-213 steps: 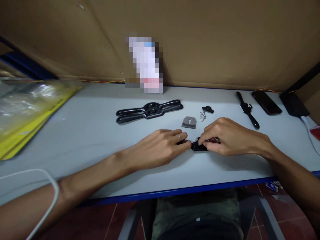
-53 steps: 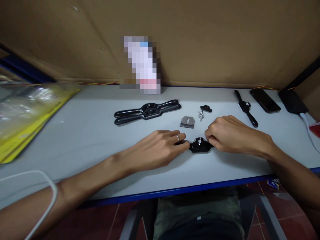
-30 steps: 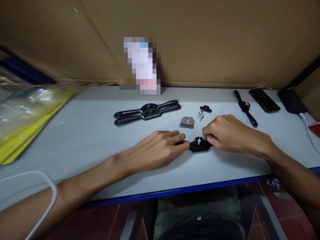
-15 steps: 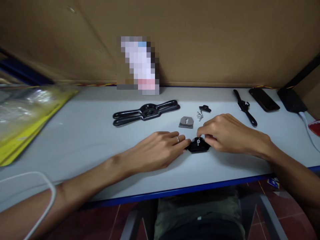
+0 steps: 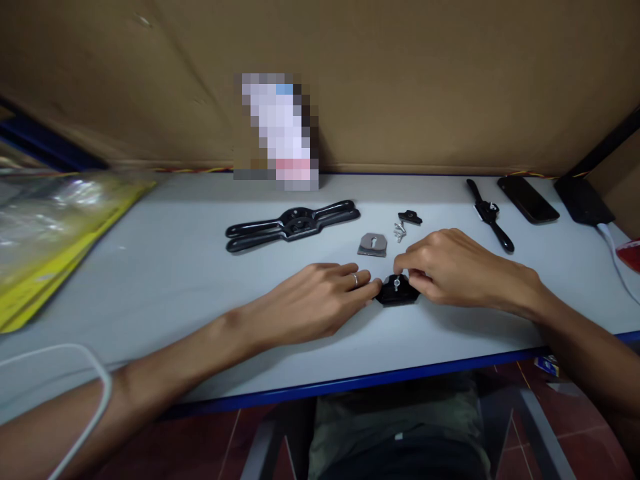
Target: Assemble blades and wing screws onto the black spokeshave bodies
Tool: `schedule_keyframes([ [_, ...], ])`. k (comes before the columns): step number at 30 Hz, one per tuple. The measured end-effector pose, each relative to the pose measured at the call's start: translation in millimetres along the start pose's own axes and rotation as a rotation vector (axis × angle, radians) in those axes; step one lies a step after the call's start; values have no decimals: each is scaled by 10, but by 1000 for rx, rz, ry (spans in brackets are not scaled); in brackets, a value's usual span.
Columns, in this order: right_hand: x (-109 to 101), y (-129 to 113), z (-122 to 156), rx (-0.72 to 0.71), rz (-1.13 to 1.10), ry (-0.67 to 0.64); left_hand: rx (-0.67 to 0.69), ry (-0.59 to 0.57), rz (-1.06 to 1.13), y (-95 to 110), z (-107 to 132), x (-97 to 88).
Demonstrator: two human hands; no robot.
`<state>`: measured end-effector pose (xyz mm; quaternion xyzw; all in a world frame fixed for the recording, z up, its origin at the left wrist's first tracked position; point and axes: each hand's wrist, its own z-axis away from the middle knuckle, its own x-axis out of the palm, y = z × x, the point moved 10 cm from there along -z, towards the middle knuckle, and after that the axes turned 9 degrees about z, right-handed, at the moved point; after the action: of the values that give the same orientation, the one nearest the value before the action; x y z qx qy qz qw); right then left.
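Note:
Between my hands a black spokeshave [image 5: 399, 295] rests on the table, a small silver screw [image 5: 397, 283] standing at its middle. My left hand [image 5: 330, 293], a ring on one finger, is closed at its left side, over the handle. On the right side my right hand [image 5: 445, 270] is closed too, its fingertips touching the tool near the screw; the right handle is hidden beneath it. Just beyond lie flat metal blades [image 5: 373, 244] with a keyhole slot, several small silver screws [image 5: 400, 232] and a black cap piece [image 5: 411, 217].
Two black spokeshave bodies [image 5: 300, 223] lie together at centre left. Further right are another spokeshave [image 5: 490, 212], a phone [image 5: 529, 199] and a black device [image 5: 585, 200] with a white cable. Clear plastic bags [image 5: 45, 220] over yellow material cover the left end. A cardboard wall [image 5: 425, 87] closes the back.

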<state>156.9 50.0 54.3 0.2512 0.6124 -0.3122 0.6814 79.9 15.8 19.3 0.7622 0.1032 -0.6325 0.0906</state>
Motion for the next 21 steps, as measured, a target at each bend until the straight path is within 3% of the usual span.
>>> schedule_keyframes([
  [7, 5, -8, 3, -12, 18, 0, 1, 1, -50, -2, 7, 22],
  [14, 16, -32, 4, -7, 61, -32, -48, 41, 72, -50, 38, 18],
  [21, 29, -75, 11, -77, 105, 10, -36, 13, 49, -37, 23, 32],
])
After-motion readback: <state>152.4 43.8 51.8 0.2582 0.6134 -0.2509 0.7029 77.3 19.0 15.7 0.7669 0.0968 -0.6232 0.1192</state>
